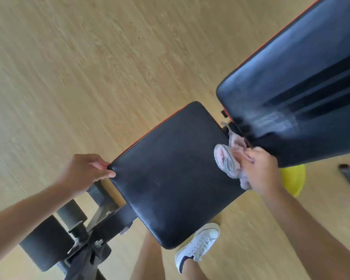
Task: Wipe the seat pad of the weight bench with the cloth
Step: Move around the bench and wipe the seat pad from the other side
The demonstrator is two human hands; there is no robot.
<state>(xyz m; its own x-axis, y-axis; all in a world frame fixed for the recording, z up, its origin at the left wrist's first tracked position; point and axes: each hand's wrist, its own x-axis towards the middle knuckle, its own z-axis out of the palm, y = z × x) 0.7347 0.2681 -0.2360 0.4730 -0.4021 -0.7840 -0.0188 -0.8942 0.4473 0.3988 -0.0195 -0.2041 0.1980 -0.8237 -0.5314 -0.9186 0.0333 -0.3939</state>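
Cloth (230, 158), one bunched pink-grey piece, sits in the closed grip of the right hand (260, 170) at the right edge of the single black seat pad (170, 170), mid-frame. The left hand (85, 172) pinches the pad's left corner, fingers partly curled. One white shoe (198, 247) stands below.

Pale wood-grain floor (69, 67), white sneaker (198, 246), yellow object (294, 178), black foam rollers (47, 242)

Gym room: weight bench (176, 170), foam rollers (47, 243), wood-look floor (69, 67).
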